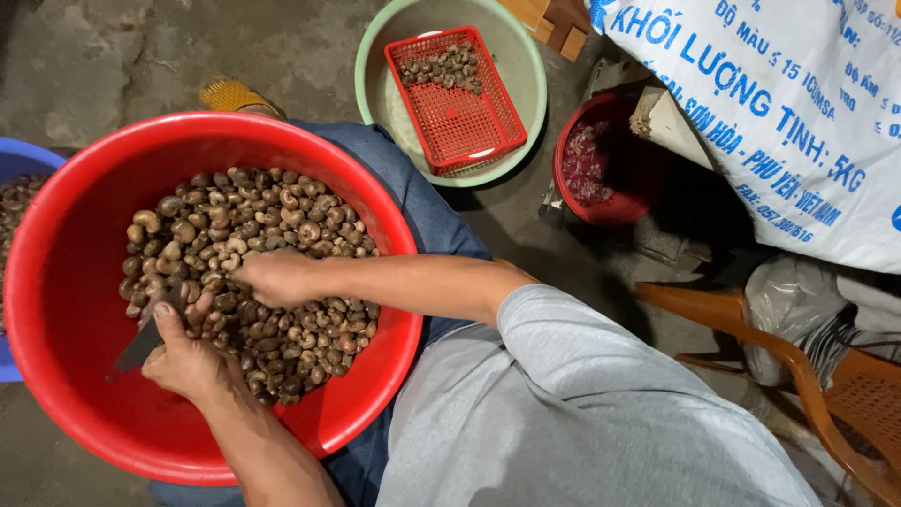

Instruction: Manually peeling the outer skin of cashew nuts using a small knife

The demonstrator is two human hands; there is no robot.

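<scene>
Over the red basin [66, 282]: left hand [188, 357] clenched on knife [136, 349], blade ready; right hand [277, 279] half-closed, raking nuts [282, 225] close.

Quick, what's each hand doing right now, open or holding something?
Left hand: closed around a knife, resting in the nuts of the red tub.
Right hand: curled down into the nuts; whether it holds one cannot be told.

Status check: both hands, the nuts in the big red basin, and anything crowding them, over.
Left hand grips a dark-bladed knife. Right hand down in the brown unshelled nuts, grip unclear. Big round red plastic basin on the lap. Nothing blocking.
</scene>
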